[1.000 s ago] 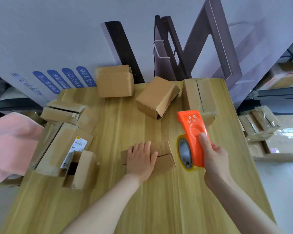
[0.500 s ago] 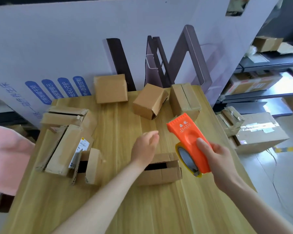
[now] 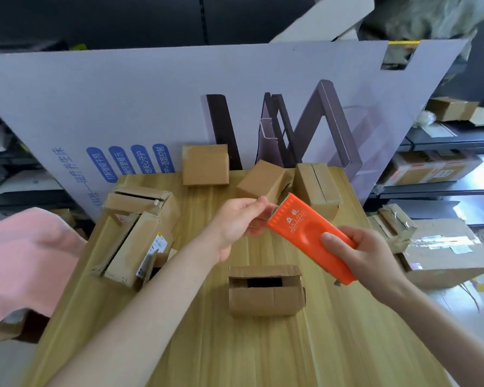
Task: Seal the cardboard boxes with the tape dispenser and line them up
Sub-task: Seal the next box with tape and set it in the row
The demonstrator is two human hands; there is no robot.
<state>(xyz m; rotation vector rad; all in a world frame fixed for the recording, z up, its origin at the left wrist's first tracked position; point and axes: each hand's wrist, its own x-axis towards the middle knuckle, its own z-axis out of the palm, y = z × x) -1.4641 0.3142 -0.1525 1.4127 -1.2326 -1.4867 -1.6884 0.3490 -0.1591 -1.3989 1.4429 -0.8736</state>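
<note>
- Tape dispenser (image 3: 305,233), orange and flat-sided, was held in the air above the middle of the surface (image 3: 235,353), touching no box.
- Its long axis ran on a slant from near right to far left, and its toothed end pointed far left and slightly upward.
- Right hand (image 3: 366,255) gripped the dispenser's near-right end, with the thumb laid across the orange face and the fingers wrapped behind.
- Left hand (image 3: 236,222) met the toothed end, thumb and fingers curled together and pinching what looked like the tape end (image 3: 260,222); blur hid the detail.
- Directly below the dispenser, near the middle of the surface, stood a small cardboard box (image 3: 266,291) with its top flaps not fully closed and a dark gap between them.
- Three more boxes sat along the far edge: an upright box (image 3: 205,164) at the left, a tilted box (image 3: 263,181) in the middle and a longer box (image 3: 317,185) at the right.
- At the left edge lay a cluster of larger boxes (image 3: 134,238), one of them bearing a white label.
- Pink cloth (image 3: 20,261) lay off the surface's left side.
- Behind the far edge leaned a big white printed board (image 3: 123,107), and a taped carton (image 3: 442,252) rested on the floor to the right.
</note>
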